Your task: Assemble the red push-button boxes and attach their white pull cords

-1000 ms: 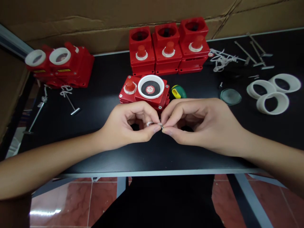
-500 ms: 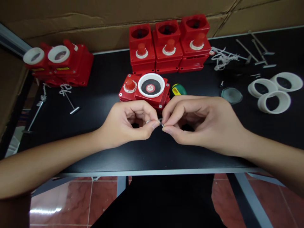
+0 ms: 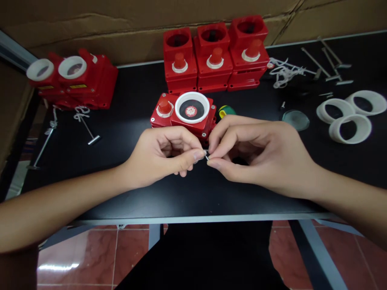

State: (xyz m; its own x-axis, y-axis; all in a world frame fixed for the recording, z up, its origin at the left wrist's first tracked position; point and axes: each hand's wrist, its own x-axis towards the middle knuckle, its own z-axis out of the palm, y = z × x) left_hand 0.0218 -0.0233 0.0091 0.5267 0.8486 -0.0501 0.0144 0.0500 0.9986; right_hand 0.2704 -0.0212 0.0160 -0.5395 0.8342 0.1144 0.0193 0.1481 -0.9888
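In front of the red box, my left hand (image 3: 169, 157) and my right hand (image 3: 260, 155) meet fingertip to fingertip above the black table. Both are pinched closed on a small silver metal piece (image 3: 207, 157), mostly covered by the fingers; its exact kind is too small to tell. Just behind them stands a red box (image 3: 178, 121) with a red cap (image 3: 164, 106) in a white nut. On the box sits a white ring (image 3: 182, 117) around a dark disc with a red-and-white emblem. A green-and-yellow handle (image 3: 229, 110) lies beside it, partly behind my right hand.
Three red housings (image 3: 214, 72) line the back; two more with white rings (image 3: 102, 80) stand left. Small T-shaped metal rods (image 3: 94, 140) with string lie left. To the right are white rings (image 3: 350, 129), a glass disc (image 3: 296, 120), screws (image 3: 283, 105), white string (image 3: 281, 74) and metal rods (image 3: 317, 64).
My left hand's fingers have shifted slightly, and lower fingertips now show beneath the thumb. Slightly more of the metal piece shows between the hands. The view has moved a little.
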